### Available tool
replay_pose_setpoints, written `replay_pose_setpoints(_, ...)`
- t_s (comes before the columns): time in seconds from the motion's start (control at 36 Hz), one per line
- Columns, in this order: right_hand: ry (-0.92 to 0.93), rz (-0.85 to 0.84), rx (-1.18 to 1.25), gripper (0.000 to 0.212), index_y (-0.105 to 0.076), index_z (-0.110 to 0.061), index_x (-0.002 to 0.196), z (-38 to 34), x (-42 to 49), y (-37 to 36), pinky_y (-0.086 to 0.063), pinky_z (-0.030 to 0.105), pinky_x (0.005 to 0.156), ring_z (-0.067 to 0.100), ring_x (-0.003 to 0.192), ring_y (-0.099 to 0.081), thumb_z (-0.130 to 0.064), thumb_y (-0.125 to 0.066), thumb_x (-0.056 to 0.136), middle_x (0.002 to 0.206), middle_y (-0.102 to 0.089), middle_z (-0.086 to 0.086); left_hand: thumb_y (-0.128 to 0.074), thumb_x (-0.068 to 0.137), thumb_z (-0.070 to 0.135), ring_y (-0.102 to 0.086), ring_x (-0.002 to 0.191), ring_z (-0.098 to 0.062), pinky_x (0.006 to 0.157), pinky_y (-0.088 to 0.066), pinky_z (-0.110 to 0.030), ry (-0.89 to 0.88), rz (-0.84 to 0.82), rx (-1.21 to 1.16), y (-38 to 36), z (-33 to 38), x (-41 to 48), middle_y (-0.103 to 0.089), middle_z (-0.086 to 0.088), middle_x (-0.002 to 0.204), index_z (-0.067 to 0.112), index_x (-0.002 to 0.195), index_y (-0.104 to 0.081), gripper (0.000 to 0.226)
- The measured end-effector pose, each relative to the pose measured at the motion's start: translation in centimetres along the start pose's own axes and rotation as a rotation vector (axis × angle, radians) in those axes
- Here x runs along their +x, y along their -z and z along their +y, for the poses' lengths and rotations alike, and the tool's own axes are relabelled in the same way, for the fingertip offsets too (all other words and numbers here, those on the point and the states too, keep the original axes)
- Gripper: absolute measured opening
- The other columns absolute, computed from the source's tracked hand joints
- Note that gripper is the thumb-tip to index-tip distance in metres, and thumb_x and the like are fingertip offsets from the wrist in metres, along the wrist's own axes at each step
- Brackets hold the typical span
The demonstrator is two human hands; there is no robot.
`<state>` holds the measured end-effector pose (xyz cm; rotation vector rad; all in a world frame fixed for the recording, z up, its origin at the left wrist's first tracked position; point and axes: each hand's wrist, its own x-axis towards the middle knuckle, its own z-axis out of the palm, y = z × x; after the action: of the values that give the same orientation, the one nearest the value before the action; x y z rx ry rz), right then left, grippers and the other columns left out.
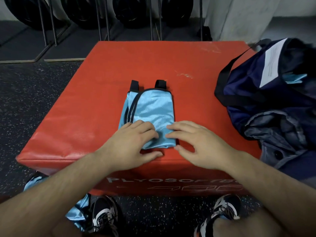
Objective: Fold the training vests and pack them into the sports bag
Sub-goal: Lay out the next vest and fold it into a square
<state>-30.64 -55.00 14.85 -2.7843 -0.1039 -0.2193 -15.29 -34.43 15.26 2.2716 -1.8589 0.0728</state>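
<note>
Vests (77, 214) awaiting their turn: pale blue cloth heaped on the floor at seven o'clock, beside the left shoe (102, 217); probably more than one, though half hidden by the forearm. Further right, left hand (135, 141) laid flat with straight fingers on the near-left corner of the folded vest (153, 108), thumb down on the red box (102, 74) just off the hem, gripping nothing. Folded vest itself at the middle of the box top, already narrowed to a strip, black straps pointing to twelve o'clock, hem toward six. Right hand (196, 142) at the near-right corner, fingers spread and lightly bent over the cloth, thumb beside the hem, likewise pressing rather than pinching. Sports bag (248, 86) at two o'clock, mouth gaping, a sliver of blue cloth (294, 79) already inside; grey jacket (282, 130) slumped below it at four o'clock.

Step in hand, by the look of it: the crosswise fold. To do it well — slide both thumbs under the hem, pinch each near corner, lift together and carry toward twelve o'clock as far as the neckline edge, straps tucked in. Keep the slippery layers squared with equal tension on both sides; smooth flat from the middle outward before lifting toward the bag.
</note>
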Motion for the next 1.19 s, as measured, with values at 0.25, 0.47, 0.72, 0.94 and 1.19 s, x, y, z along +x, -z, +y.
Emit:
replay_pose_setpoints(0.25, -0.065, 0.143, 0.040, 0.029, -0.063, -0.018, 0.113, -0.2, 1.2, 0.7, -0.048, 0.036, 0.091, 0.014, 0.107, -0.059, -0.031, -0.041, 0.099, 0.109, -0.067, -0.007, -0.048, 0.080, 0.048, -0.056, 0.094, -0.015, 0.079, -0.044, -0.029, 0.024, 0.038, 0.081, 0.4, -0.2, 0.6, -0.057, 0.011, 0.099, 0.026, 0.107, -0.057, 0.036)
replay_pose_setpoints(0.47, -0.130, 0.096, 0.088, 0.036, -0.053, -0.030, 0.116, -0.4, 1.3, 1.5, -0.048, 0.035, 0.094, 0.008, 0.115, -0.053, -0.043, -0.050, 0.083, 0.116, -0.060, -0.013, -0.058, 0.082, 0.022, -0.060, 0.086, -0.006, 0.074, -0.046, -0.026, 0.218, 0.140, -0.261, 1.6, -1.6, 0.1, -0.064, 0.017, 0.093, 0.026, 0.098, -0.065, 0.018)
replay_pose_setpoints(0.72, -0.124, 0.051, 0.049, 0.024, -0.062, -0.025, 0.112, -0.4, 1.6, 1.6, -0.050, 0.039, 0.088, 0.012, 0.105, -0.059, -0.032, -0.049, 0.094, 0.107, -0.067, -0.010, -0.072, 0.085, 0.031, -0.063, 0.082, -0.006, 0.075, -0.049, -0.032, 0.237, -0.012, -0.412, 3.2, -3.2, -0.8, -0.066, 0.015, 0.087, 0.031, 0.100, -0.060, 0.019)
replay_pose_setpoints(0.94, -0.111, -0.068, -0.043, 0.059, -0.045, -0.027, 0.138, -1.4, 0.8, 1.6, -0.036, 0.029, 0.109, 0.008, 0.131, -0.041, -0.044, -0.065, 0.085, 0.141, -0.046, -0.012, -0.065, 0.090, 0.039, -0.062, 0.078, -0.006, 0.072, -0.048, -0.034, 0.250, 0.041, -0.394, 3.2, -2.6, -0.9, -0.066, 0.012, 0.081, 0.028, 0.092, -0.062, 0.012)
replay_pose_setpoints(1.19, -0.187, 0.052, 0.170, 0.023, -0.056, -0.024, 0.090, -2.5, 1.4, 2.6, -0.047, 0.046, 0.067, 0.017, 0.069, -0.058, -0.046, -0.054, 0.095, 0.075, -0.062, -0.002, -0.056, 0.086, 0.053, -0.049, 0.060, -0.008, 0.056, -0.036, -0.021, 0.319, 0.045, -0.447, 4.4, -2.0, -1.2, -0.055, 0.011, 0.063, 0.023, 0.072, -0.054, 0.033)
